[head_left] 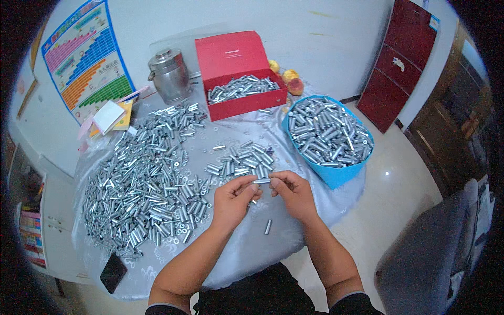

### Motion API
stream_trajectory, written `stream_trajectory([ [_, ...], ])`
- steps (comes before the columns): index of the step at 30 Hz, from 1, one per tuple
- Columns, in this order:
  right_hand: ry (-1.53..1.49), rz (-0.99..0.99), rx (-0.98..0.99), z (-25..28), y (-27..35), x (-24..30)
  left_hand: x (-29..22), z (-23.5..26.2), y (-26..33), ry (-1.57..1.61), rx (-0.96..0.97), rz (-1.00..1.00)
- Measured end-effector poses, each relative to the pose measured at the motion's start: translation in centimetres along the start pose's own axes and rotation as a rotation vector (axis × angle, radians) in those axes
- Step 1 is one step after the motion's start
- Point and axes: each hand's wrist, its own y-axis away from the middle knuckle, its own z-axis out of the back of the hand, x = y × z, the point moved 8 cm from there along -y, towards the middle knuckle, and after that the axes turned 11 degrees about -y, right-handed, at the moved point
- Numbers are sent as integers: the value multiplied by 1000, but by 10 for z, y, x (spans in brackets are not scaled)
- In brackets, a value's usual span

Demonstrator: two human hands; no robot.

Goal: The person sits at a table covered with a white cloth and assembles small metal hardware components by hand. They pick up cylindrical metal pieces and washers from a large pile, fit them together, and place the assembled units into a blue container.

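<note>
Between my two hands, over the middle of the table, is a short silver metal sleeve [261,181] lying nearly level. The fingertips of my left hand [232,201] pinch its left end, and those of my right hand [295,195] pinch its right end. Just beyond my hands is a small heap of similar sleeves [255,156]. A single sleeve [268,227] rests on the cloth nearer to me. To the left spreads a large pile of metal parts [142,184], with slim pieces, thicker sleeves and washers mixed together.
A red box [236,107] with its lid up holds metal parts at the back. Right of it, a blue bin [336,176] is heaped with sleeves. A steel pot [169,77], fruit [294,85] and a dark phone [113,273] also stand or lie on the silvery tablecloth [231,262].
</note>
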Motion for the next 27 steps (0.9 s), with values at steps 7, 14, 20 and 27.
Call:
stream_trajectory([
  [7,119,136,-224,36,20,14,-3,-23,-7,46,45,-5],
  [14,330,372,-491,78,25,49,2,-20,-8,62,47,68],
  [20,693,577,-662,86,32,101,2,-20,-11,107,42,87],
  [27,1118,664,-658,85,24,123,-1,-24,-13,68,76,64],
])
